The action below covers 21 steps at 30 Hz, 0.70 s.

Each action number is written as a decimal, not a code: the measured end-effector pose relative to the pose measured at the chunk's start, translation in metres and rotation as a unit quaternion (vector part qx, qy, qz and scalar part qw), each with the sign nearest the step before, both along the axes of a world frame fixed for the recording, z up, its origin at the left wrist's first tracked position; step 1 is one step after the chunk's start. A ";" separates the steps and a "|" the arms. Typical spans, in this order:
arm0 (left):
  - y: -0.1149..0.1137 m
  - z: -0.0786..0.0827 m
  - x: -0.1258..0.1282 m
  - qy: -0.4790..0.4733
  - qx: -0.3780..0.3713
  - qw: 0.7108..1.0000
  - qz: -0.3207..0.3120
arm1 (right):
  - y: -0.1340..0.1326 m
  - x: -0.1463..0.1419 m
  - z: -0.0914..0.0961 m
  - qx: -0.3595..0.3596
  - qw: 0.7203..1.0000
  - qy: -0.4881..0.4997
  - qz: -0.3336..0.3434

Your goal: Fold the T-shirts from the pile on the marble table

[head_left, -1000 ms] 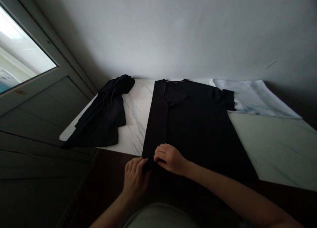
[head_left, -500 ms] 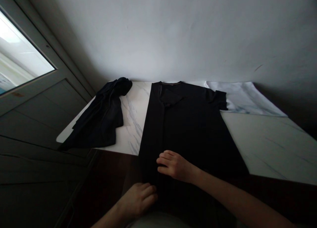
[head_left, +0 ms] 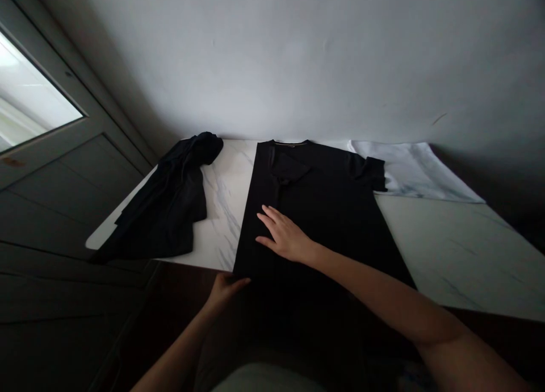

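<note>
A black T-shirt lies flat on a white marble table, collar toward the wall, its left side folded inward and its hem hanging over the near edge. My right hand rests flat on the folded left part, fingers stretched out. My left hand grips the shirt's lower left edge at the table's near edge, fingers closed on the cloth.
A crumpled dark garment lies on the table's left end. A white garment lies at the back right by the wall. A door with a window stands to the left.
My right hand has slid up the shirt away from me and flattened out. My left hand dropped below the table edge, then came back to grip the shirt's lower left edge.
</note>
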<state>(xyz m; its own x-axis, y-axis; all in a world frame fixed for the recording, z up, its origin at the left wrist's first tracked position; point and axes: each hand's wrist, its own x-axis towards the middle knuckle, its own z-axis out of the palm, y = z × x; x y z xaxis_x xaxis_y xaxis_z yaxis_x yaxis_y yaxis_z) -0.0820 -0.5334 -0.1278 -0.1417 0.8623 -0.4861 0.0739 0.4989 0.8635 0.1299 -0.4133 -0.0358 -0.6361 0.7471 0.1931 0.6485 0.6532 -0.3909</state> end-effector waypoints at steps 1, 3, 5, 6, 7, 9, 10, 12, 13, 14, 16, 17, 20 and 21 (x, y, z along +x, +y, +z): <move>-0.001 -0.004 -0.001 0.013 0.009 1.000 0.010 | 0.011 -0.006 -0.003 -0.004 1.000 -0.021 -0.008; -0.005 -0.016 -0.005 0.033 0.035 0.999 -0.009 | 0.024 -0.016 -0.010 -0.012 0.998 -0.057 -0.012; -0.013 -0.027 -0.014 0.040 0.047 0.994 -0.095 | 0.024 -0.021 -0.016 -0.015 0.996 -0.085 0.005; -0.016 -0.030 -0.020 0.049 0.045 0.986 -0.155 | 0.019 -0.022 -0.019 -0.015 0.995 -0.095 0.019; -0.019 -0.030 -0.027 0.071 0.038 0.974 -0.213 | 0.012 -0.022 -0.021 -0.013 0.994 -0.102 0.035; -0.022 -0.014 -0.044 0.133 0.021 0.937 -0.322 | -0.006 -0.018 -0.023 -0.010 0.992 -0.100 0.074; -0.021 0.002 -0.053 0.160 0.012 0.913 -0.375 | -0.015 -0.015 -0.024 -0.011 0.991 -0.095 0.096; -0.011 0.049 -0.068 0.163 0.019 0.872 -0.462 | -0.032 -0.008 -0.021 -0.023 0.986 -0.081 0.147; -0.001 0.076 -0.072 0.153 0.021 0.857 -0.491 | -0.038 -0.005 -0.019 -0.032 0.982 -0.074 0.172; 0.013 0.103 -0.072 0.160 0.050 0.862 -0.478 | -0.042 -0.003 -0.015 -0.043 0.977 -0.066 0.198; 0.053 0.147 -0.061 0.176 0.122 0.858 -0.468 | -0.047 -0.002 -0.006 -0.076 0.964 -0.046 0.250; 0.079 0.161 -0.050 0.206 0.174 0.854 -0.445 | -0.047 -0.002 0.000 -0.097 0.956 -0.033 0.277; 0.172 0.161 -0.003 0.315 0.317 0.794 -0.412 | -0.040 -0.005 0.013 -0.169 0.925 0.021 0.341; 0.204 0.152 0.013 0.359 0.335 0.771 -0.406 | -0.035 -0.006 0.016 -0.183 0.923 0.042 0.335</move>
<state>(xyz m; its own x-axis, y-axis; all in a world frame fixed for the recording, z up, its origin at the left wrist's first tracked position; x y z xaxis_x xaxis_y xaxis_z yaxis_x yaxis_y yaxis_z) -0.0692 -0.3297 0.0239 0.5521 0.8316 0.0596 0.7053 -0.5039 0.4987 0.1236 -0.4478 -0.0200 -0.9735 0.2158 0.0755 0.1036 0.7107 -0.6958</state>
